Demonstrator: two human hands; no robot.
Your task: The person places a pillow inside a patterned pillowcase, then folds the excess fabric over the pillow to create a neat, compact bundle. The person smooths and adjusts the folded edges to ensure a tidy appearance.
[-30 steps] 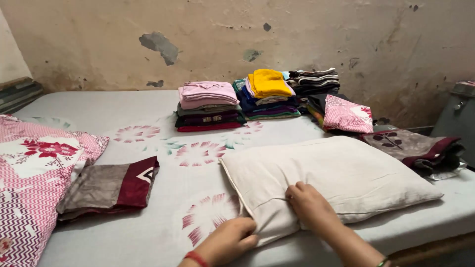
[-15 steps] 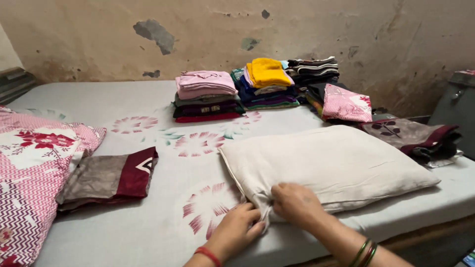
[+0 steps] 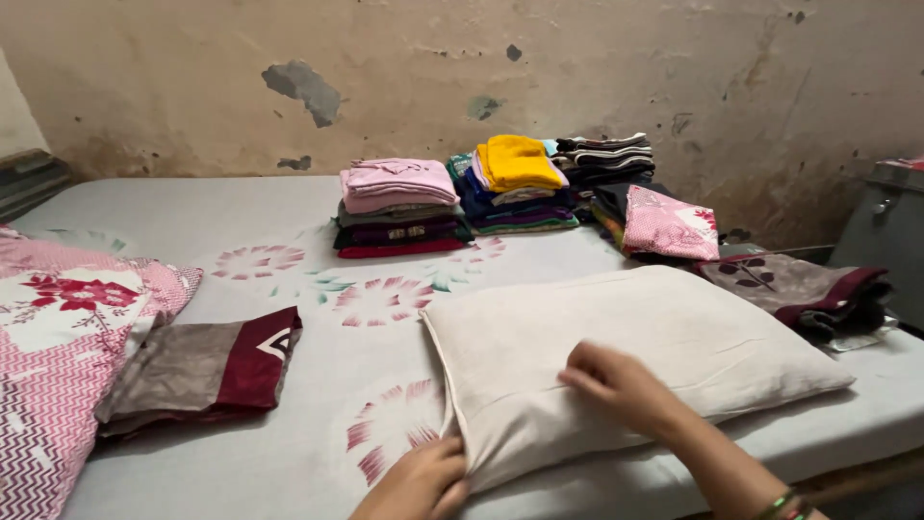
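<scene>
A cream pillow (image 3: 664,342) lies on the grey floral bedsheet (image 3: 221,217) in front of me. My left hand (image 3: 419,481) pinches the pillow's near left corner at the bottom of the view. My right hand (image 3: 616,380) rests palm down on top of the pillow, fingers slightly spread, pressing the fabric near its front edge.
Stacks of folded clothes (image 3: 399,207) with a yellow piece (image 3: 515,159) on top stand near the peeling wall. A pink patterned folded cloth (image 3: 669,223) and a brown-maroon cover (image 3: 804,289) lie at right. At left are a folded maroon-brown cover (image 3: 207,366) and a pink floral pillow (image 3: 58,356).
My right hand let go of the pillow's front corner and moved up onto its top surface. My left hand slid lower along the corner.
</scene>
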